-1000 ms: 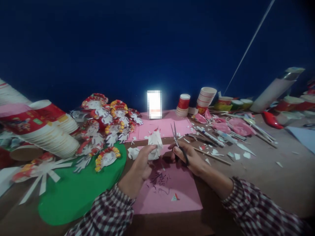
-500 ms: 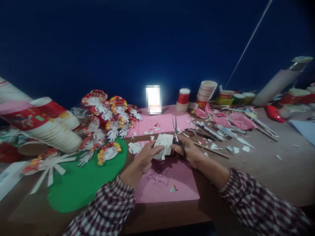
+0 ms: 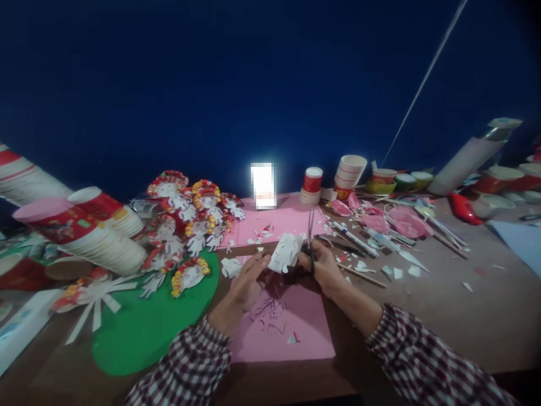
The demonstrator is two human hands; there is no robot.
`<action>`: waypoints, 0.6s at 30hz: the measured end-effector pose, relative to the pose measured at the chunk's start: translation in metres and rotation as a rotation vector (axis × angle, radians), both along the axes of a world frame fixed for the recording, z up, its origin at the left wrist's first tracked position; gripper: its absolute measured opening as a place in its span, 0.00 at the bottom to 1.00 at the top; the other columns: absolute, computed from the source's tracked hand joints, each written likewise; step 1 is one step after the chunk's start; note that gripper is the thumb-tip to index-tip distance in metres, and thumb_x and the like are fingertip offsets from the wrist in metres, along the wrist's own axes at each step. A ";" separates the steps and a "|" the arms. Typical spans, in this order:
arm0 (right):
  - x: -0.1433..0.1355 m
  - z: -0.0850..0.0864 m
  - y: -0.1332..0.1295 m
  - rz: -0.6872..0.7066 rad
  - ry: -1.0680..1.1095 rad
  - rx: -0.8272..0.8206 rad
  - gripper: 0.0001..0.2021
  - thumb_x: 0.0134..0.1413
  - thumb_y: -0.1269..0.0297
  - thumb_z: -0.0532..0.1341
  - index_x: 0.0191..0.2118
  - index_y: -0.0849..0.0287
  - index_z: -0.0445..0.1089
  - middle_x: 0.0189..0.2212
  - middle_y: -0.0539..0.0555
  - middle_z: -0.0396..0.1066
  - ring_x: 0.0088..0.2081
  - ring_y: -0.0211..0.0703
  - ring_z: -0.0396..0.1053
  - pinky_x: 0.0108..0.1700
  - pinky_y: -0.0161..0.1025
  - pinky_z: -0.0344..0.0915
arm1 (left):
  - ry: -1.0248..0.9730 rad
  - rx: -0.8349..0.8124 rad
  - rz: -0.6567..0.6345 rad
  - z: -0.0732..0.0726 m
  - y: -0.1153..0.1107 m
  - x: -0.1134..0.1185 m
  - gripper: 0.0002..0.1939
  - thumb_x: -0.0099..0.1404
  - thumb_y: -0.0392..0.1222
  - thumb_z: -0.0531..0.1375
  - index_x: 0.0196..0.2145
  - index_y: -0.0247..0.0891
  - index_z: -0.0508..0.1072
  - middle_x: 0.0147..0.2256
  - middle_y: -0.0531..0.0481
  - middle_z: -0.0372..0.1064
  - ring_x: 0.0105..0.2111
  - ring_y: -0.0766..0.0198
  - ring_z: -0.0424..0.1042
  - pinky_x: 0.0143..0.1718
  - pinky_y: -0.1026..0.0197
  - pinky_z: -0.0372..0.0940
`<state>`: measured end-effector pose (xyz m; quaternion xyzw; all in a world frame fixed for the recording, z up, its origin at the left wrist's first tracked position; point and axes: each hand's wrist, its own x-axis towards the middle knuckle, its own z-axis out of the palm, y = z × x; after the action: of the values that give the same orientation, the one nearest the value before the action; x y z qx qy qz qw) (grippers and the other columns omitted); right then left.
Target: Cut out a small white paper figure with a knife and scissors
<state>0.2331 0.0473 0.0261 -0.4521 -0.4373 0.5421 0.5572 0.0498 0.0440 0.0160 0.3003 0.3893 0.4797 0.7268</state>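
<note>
A small white paper cutout (image 3: 284,252) with dark drawn lines is raised above the pink sheet (image 3: 308,338). My left hand (image 3: 247,282) is at its left edge, fingers stretched out and the tips by the paper; the thumb is off its face. Dark-handled scissors (image 3: 311,239) are in my right hand (image 3: 327,270), blades pointing up and away. The right fingertips also press on the paper's right edge. Dark thin clippings (image 3: 270,310) and a coloured scrap (image 3: 293,337) lie on the pink sheet below.
Left stand stacked paper cups (image 3: 105,242) and decorated paper figures (image 3: 207,197), some on a green sheet (image 3: 139,332). A bright blurred-out rectangle (image 3: 262,186) is at the back. Right are cup stacks (image 3: 350,169), pens (image 3: 355,239), a wooden stick (image 3: 363,275), paper scraps and a red object (image 3: 464,208).
My left thumb has come off the paper's face and the left fingers have straightened. The paper has turned slightly. The scissor blades look closer together. The whole view has shifted a little.
</note>
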 end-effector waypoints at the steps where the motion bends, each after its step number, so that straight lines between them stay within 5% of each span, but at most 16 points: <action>1: 0.001 -0.001 0.001 -0.010 -0.001 -0.001 0.13 0.40 0.62 0.68 0.32 0.59 0.66 0.22 0.45 0.65 0.23 0.33 0.59 0.25 0.31 0.57 | -0.005 0.000 0.013 0.001 -0.001 0.001 0.17 0.54 0.45 0.68 0.41 0.37 0.75 0.39 0.44 0.75 0.38 0.57 0.74 0.39 0.57 0.69; 5: 0.002 -0.001 0.002 -0.029 -0.014 -0.003 0.11 0.41 0.63 0.66 0.31 0.59 0.65 0.22 0.44 0.64 0.22 0.33 0.58 0.25 0.31 0.56 | -0.048 0.015 0.009 0.007 -0.002 0.005 0.22 0.53 0.51 0.69 0.42 0.37 0.73 0.40 0.44 0.74 0.38 0.58 0.74 0.41 0.54 0.69; 9: 0.001 -0.001 0.003 -0.039 -0.038 0.013 0.10 0.40 0.65 0.67 0.30 0.59 0.65 0.22 0.44 0.63 0.24 0.33 0.60 0.27 0.32 0.58 | -0.003 0.034 -0.056 0.011 -0.001 0.008 0.23 0.53 0.46 0.70 0.45 0.36 0.71 0.43 0.42 0.73 0.37 0.59 0.74 0.40 0.55 0.69; 18: -0.005 -0.009 0.003 0.010 -0.085 0.049 0.12 0.39 0.64 0.69 0.31 0.58 0.66 0.25 0.48 0.67 0.29 0.40 0.65 0.33 0.37 0.62 | 0.088 0.019 0.022 0.004 0.001 0.012 0.27 0.48 0.44 0.72 0.44 0.36 0.70 0.38 0.46 0.73 0.30 0.64 0.72 0.29 0.61 0.69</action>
<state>0.2285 0.0505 0.0173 -0.4586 -0.4760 0.5144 0.5464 0.0623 0.0449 0.0199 0.3235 0.4195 0.4777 0.7009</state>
